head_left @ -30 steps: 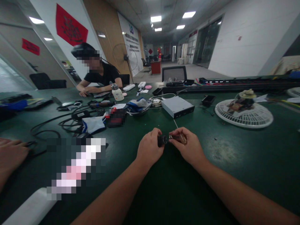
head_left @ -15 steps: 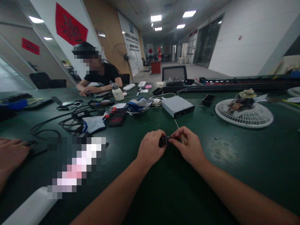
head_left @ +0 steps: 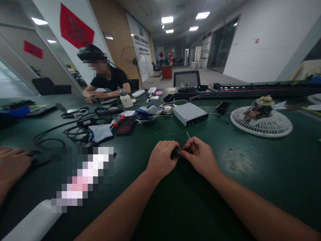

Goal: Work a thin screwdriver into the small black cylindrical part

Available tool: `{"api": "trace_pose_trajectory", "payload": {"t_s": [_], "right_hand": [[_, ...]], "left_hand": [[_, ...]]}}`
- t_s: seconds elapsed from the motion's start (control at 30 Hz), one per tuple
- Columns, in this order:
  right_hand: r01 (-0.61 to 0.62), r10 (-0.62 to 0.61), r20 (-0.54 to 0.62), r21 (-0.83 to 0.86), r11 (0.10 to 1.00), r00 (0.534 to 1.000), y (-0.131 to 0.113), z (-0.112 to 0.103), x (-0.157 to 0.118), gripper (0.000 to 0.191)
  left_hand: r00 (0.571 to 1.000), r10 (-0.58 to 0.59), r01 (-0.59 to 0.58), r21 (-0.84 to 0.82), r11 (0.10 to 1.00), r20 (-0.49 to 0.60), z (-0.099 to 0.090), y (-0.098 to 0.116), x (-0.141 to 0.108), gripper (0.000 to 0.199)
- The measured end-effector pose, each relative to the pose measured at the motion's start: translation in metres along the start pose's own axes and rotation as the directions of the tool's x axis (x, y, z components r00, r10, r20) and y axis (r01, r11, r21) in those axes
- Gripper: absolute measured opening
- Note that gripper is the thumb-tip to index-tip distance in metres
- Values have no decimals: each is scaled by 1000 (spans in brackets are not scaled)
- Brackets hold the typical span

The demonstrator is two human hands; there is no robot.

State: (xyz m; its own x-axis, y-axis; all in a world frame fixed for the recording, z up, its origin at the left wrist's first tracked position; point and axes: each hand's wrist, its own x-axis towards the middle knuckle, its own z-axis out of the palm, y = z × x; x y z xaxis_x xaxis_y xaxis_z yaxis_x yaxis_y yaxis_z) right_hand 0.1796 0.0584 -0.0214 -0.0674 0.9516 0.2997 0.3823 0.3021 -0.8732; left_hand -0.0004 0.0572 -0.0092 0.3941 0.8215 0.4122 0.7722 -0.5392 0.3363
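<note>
My left hand (head_left: 163, 156) is closed around a small dark cylindrical part (head_left: 175, 153), most of it hidden by the fingers. Close beside it, my right hand (head_left: 199, 155) pinches at the end of that part with thumb and forefinger. A screwdriver (head_left: 194, 149) with an amber handle lies in the same right hand, its thin shaft pointing up and away from me. Both hands are low over the green table (head_left: 205, 207).
Beyond my hands lie a grey optical drive (head_left: 191, 113) and a bowl with blue-white cloth (head_left: 148, 113). A white fan grille (head_left: 260, 121) is at right; black cables (head_left: 72, 132) at left. A person (head_left: 107, 78) sits across; another person's hand (head_left: 15, 164) rests at far left.
My right thumb and forefinger have shifted slightly at the dark part's end. The screwdriver has tilted a little, its shaft now leaning more to the left.
</note>
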Motion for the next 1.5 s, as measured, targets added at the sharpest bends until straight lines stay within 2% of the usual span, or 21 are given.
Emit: {"api": "trace_pose_trajectory", "payload": {"t_s": [0.13, 0.2, 0.37, 0.43, 0.5, 0.7, 0.87, 1.07, 1.27, 1.5], "right_hand": [[15, -15, -6, -14, 1000, 1000, -2, 1, 0, 14], [4, -3, -17, 43, 999, 1000, -3, 2, 1, 14], [-1, 37, -102, 332, 943, 994, -3, -1, -1, 45], [30, 29, -161, 353, 935, 987, -3, -4, -3, 52], [46, 16, -167, 360, 932, 986, -3, -6, -4, 57], [10, 24, -81, 395, 919, 996, -1, -4, -2, 56], [30, -47, 35, 382, 924, 998, -4, -4, -1, 47], [-21, 38, -41, 363, 932, 998, -4, -3, -1, 48], [3, -16, 28, 397, 918, 999, -7, -3, -2, 47], [-59, 76, -27, 396, 917, 997, -3, -1, -1, 47]], "left_hand": [[1000, -17, 18, 21, 1000, -9, 1, 1, 0, 18], [997, -63, 65, 43, 997, -48, 1, 0, 1, 20], [977, -165, 182, 118, 976, -139, 3, -3, 1, 26], [967, -200, 223, 147, 964, -157, 4, -5, 1, 26], [962, -220, 246, 159, 956, -165, 4, -5, 1, 26], [974, -171, 191, 131, 973, -148, 3, -3, 1, 25], [978, -160, 176, 118, 977, -135, 2, -1, 1, 22], [978, -153, 169, 112, 979, -141, 2, -2, 1, 20], [979, -170, 183, 119, 976, -110, 1, -1, 1, 20], [981, -154, 168, 117, 979, -122, 1, -1, 1, 20]]}}
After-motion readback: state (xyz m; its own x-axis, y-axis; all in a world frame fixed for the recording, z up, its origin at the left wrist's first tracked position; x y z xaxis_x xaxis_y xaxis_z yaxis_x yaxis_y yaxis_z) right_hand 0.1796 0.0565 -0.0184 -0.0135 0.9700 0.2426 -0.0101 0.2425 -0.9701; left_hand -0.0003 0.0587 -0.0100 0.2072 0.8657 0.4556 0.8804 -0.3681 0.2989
